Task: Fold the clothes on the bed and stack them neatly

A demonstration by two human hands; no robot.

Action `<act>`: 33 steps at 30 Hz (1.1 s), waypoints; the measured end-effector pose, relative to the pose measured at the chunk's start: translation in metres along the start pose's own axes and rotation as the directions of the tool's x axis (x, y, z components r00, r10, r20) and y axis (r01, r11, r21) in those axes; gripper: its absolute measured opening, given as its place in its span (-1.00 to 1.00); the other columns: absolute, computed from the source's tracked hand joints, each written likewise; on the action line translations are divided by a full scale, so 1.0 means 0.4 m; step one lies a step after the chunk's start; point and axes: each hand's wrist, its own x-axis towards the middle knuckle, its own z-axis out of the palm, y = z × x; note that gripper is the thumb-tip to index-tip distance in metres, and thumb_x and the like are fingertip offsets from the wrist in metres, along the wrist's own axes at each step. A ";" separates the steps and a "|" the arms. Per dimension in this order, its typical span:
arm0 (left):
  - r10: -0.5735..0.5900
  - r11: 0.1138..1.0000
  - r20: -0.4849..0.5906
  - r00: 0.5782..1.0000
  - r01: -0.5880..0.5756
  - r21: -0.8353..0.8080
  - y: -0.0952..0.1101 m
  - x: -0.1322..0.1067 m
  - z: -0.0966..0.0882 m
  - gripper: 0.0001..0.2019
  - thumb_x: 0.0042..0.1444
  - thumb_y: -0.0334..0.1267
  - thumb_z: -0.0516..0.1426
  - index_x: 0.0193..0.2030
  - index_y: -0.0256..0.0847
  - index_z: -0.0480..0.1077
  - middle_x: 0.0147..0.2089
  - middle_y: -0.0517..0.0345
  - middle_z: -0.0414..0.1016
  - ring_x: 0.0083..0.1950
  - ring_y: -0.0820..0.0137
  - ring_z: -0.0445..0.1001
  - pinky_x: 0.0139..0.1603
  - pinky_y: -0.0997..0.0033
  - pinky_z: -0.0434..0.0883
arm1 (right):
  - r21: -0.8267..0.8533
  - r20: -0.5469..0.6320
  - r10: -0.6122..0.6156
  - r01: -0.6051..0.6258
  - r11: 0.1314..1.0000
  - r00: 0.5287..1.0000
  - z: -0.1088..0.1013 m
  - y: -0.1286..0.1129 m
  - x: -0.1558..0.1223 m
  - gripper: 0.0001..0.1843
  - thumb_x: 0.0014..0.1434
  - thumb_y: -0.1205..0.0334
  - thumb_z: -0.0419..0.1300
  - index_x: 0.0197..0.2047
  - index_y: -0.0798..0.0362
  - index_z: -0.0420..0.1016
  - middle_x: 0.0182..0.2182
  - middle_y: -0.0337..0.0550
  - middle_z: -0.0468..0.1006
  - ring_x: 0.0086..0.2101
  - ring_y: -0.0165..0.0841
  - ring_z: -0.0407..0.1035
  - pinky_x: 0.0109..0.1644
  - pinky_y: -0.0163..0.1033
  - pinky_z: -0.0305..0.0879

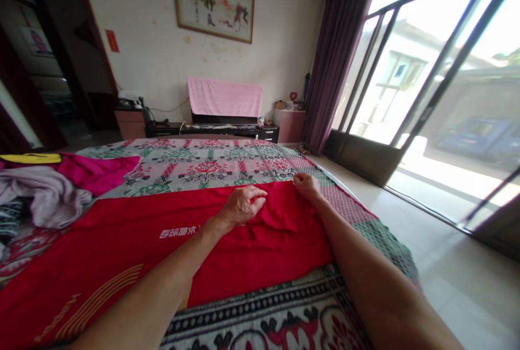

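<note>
A red cloth (260,241) with white characters and curved gold lines lies spread across the patterned bed cover; whether it is a garment I cannot make out. At its far right corner my right hand (307,185) is closed, pinching the edge. My left hand (244,205) is over the far part of the cloth, fingers loosely bent, with a gap between thumb and forefinger. Small creases run through the cloth between the two hands. Gold lettering shows at its near left end, partly behind my left forearm.
To the left lie a magenta cloth (97,173), a yellow piece (30,159) and a pale lilac cloth (54,193). The flowered bed cover (207,168) extends toward a low cabinet (268,134), above which a pink towel (225,96) hangs. Glass doors (390,79) stand at the right.
</note>
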 end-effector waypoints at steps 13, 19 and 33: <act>-0.192 0.904 0.083 0.978 0.143 0.403 -0.122 -0.037 -0.036 -0.79 0.01 -0.34 0.09 -0.27 -0.18 0.55 -0.19 0.06 0.57 -0.12 0.32 0.49 0.02 0.35 0.37 | -0.102 0.152 -0.157 0.174 0.979 0.976 0.000 -0.020 -0.011 -0.70 0.07 0.18 0.12 -0.14 -0.01 0.55 -0.25 -0.17 0.60 -0.21 -0.31 0.44 -0.15 -0.33 0.24; -0.296 0.871 0.086 0.951 0.233 0.432 -0.123 -0.034 -0.039 -0.78 0.05 -0.36 0.04 -0.30 -0.19 0.52 -0.20 0.07 0.54 -0.14 0.36 0.48 -0.03 0.41 0.36 | -0.104 0.148 -0.114 0.130 0.986 0.982 0.000 -0.010 -0.006 -0.69 0.08 0.23 0.10 -0.11 -0.01 0.55 -0.21 -0.15 0.60 -0.17 -0.29 0.43 -0.11 -0.31 0.26; -0.562 0.721 0.093 0.822 0.432 0.542 -0.115 -0.042 -0.139 -0.72 0.06 -0.38 0.04 -0.16 -0.21 0.53 -0.10 -0.04 0.55 -0.02 0.27 0.47 0.04 0.36 0.36 | 0.125 0.225 -0.678 0.669 0.732 0.700 0.024 -0.317 -0.165 -0.80 0.11 0.29 0.09 -0.38 0.08 0.55 -0.42 -0.15 0.55 -0.41 -0.41 0.38 -0.31 -0.37 0.20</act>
